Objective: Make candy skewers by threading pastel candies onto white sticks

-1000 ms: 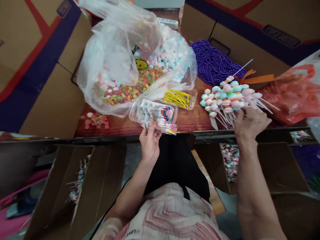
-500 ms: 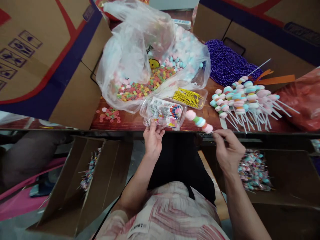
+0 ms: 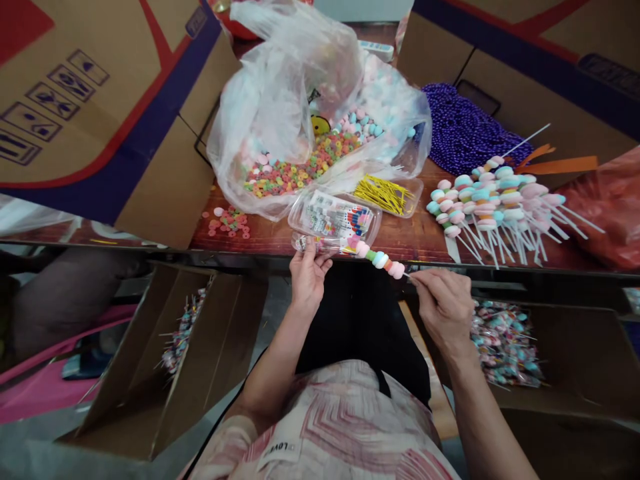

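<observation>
My right hand pinches the white stick of a candy skewer, threaded with pink, green, blue-and-white and orange sweets. The skewer lies nearly level, its far tip pointing left at a small printed clear plastic bag. My left hand holds that bag between thumb and fingers at the table's front edge. Whether the tip is inside the bag or only against it, I cannot tell. Just behind stands a clear plastic tray of printed bags. Beside it, yellow twist ties fill another clear tray.
Behind the trays sits a large plastic sack of gummy rings and marshmallows. Loose gummy rings lie at left. Several finished skewers are piled at right near purple cord. Cartons with wrapped skewers flank my legs.
My right hand has moved left with the candy skewer, bringing its tip to the mouth of the bag. My left hand keeps its hold in nearly the same place. The view has shifted slightly.
</observation>
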The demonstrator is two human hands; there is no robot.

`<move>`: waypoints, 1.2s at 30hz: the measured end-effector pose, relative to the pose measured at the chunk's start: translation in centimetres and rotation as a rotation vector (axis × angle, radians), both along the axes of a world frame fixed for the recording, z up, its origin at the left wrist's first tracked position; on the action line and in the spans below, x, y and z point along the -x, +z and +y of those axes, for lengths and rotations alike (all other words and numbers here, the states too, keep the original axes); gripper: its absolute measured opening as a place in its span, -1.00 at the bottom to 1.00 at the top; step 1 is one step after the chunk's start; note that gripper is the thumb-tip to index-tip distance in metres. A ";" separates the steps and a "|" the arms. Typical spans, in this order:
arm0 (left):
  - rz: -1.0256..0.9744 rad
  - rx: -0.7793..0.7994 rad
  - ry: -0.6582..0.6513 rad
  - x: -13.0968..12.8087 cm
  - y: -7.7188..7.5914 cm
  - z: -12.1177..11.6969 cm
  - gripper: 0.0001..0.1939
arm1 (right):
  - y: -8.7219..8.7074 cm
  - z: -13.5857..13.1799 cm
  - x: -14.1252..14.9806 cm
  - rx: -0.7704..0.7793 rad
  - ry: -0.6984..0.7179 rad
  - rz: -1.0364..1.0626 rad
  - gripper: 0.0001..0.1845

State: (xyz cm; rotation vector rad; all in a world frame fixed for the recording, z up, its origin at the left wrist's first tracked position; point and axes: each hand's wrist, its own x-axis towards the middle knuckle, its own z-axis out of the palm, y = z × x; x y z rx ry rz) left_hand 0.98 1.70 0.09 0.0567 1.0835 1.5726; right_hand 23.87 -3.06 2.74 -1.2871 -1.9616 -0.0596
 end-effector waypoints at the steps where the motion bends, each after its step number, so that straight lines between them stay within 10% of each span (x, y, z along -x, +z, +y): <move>1: 0.019 -0.007 -0.004 0.1 -0.1 0.0 -0.57 | 0.1 -0.1 0.0 0.007 0.013 -0.005 -0.88; 16: 0.174 0.007 0.136 -0.3 -1.4 -0.2 -0.52 | -0.2 -1.6 1.5 0.041 -0.005 -0.020 -0.88; 36: 0.201 -0.125 -0.096 -0.6 -1.3 -1.0 -0.49 | -2.6 -1.5 2.8 0.370 0.068 0.416 -0.87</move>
